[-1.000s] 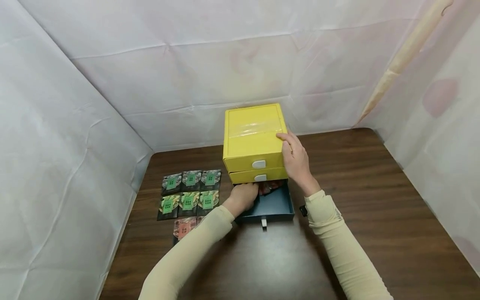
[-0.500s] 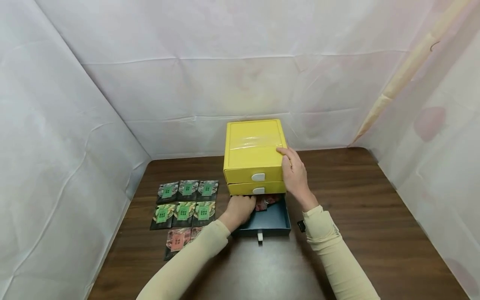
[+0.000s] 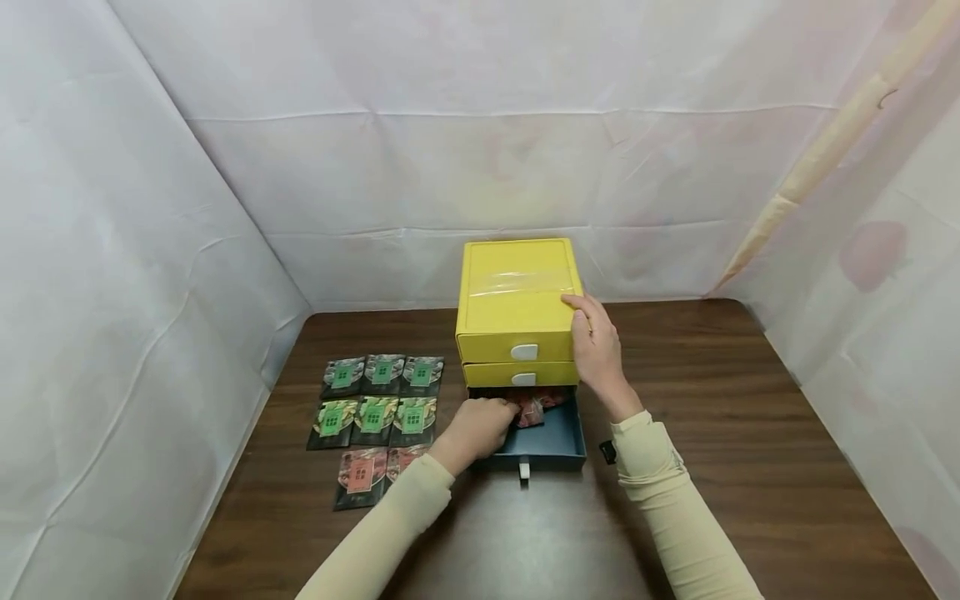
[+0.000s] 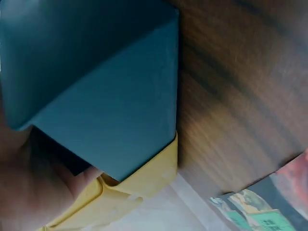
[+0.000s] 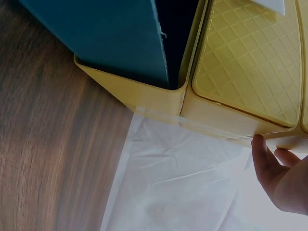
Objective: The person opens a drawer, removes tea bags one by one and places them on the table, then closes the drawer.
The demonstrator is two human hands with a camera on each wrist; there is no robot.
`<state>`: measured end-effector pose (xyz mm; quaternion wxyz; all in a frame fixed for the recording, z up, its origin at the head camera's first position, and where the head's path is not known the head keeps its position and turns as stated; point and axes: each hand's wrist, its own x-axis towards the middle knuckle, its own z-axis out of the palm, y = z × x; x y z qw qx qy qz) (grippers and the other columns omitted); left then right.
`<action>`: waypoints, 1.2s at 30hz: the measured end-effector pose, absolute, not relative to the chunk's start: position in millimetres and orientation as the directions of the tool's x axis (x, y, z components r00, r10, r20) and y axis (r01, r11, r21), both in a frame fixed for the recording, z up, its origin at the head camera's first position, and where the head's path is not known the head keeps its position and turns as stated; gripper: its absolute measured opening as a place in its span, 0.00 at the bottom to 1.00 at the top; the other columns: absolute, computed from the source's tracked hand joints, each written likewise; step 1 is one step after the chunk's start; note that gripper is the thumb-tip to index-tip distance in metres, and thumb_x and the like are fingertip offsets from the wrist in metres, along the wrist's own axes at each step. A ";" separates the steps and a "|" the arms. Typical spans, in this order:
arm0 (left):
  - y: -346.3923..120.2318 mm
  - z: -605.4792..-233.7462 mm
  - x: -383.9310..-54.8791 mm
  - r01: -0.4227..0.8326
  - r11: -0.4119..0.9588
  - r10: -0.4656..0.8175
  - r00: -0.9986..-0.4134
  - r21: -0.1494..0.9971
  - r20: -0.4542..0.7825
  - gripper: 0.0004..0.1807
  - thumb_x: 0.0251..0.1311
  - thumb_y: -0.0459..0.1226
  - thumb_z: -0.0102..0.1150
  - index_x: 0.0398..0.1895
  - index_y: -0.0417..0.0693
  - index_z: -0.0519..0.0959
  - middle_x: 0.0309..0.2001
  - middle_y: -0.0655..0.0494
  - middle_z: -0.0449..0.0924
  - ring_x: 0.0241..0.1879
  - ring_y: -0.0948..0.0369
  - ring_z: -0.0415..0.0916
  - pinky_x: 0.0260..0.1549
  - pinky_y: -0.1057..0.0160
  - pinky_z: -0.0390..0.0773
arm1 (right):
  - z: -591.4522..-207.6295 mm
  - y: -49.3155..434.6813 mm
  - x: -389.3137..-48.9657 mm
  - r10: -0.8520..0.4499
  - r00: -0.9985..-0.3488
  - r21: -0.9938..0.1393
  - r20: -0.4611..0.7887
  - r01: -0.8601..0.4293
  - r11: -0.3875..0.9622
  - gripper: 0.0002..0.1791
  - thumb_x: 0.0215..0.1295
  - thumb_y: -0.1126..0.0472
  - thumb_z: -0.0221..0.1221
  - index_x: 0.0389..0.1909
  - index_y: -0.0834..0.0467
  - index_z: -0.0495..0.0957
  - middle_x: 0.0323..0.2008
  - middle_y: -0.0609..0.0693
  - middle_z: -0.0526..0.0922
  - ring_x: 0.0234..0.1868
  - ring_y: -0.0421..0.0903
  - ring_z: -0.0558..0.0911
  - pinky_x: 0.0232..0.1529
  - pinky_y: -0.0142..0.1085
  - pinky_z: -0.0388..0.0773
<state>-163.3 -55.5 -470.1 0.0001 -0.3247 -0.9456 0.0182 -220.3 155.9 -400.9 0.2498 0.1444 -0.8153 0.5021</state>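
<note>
A yellow drawer box (image 3: pixel 517 310) stands on the table with its dark teal bottom drawer (image 3: pixel 557 443) pulled out. My left hand (image 3: pixel 474 429) reaches over the drawer's left side. In the left wrist view, thumb and fingers pinch a thin dark sachet (image 4: pixel 72 161) at the drawer wall, mostly hidden by the hand. In the drawer, right by the fingertips, lies a red sachet (image 3: pixel 531 412); more red sachets sit behind it, partly under the box. My right hand (image 3: pixel 597 354) steadies the box's upper right side, a finger straight over the top edge and the thumb against the side.
Left of the box, black sachets lie in rows on the table: grey-green ones (image 3: pixel 382 374) at the back, yellow-green ones (image 3: pixel 372 419) in the middle, red ones (image 3: pixel 361 477) in front. The left sleeve (image 3: pixel 408 508) partly covers the front row. Pale cloth (image 3: pixel 420 175) hangs behind.
My left hand has drawn back from under the upper drawers toward the drawer's front left, and more of a red sachet shows. The right hand stays on the box. The head view has shifted.
</note>
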 end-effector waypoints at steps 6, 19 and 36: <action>-63.0 -468.3 -152.2 0.639 0.769 0.639 -0.769 0.005 0.028 0.15 0.67 0.36 0.52 0.54 0.60 0.80 0.36 0.62 0.81 0.30 0.61 0.78 0.23 0.58 0.77 | -403.5 157.3 -222.7 0.013 -0.835 -0.747 0.550 -0.485 0.454 0.23 0.76 0.53 0.40 0.59 0.56 0.77 0.65 0.56 0.69 0.67 0.54 0.66 0.59 0.59 0.64; -79.5 -448.2 -103.6 0.624 0.767 0.587 -0.777 0.150 0.230 0.27 0.64 0.30 0.52 0.67 0.50 0.71 0.61 0.55 0.75 0.57 0.58 0.74 0.51 0.55 0.75 | -401.0 156.3 -222.6 0.020 -0.842 -0.754 0.539 -0.471 0.457 0.24 0.76 0.51 0.38 0.59 0.56 0.77 0.65 0.56 0.70 0.69 0.54 0.64 0.61 0.60 0.62; -174.3 -448.6 -75.6 0.441 0.865 0.361 -0.879 0.239 0.312 0.32 0.56 0.25 0.58 0.67 0.46 0.71 0.63 0.48 0.73 0.58 0.51 0.73 0.52 0.48 0.74 | -402.3 154.8 -224.2 0.047 -0.832 -0.758 0.553 -0.479 0.443 0.23 0.75 0.53 0.40 0.58 0.56 0.79 0.64 0.55 0.71 0.67 0.53 0.66 0.59 0.59 0.64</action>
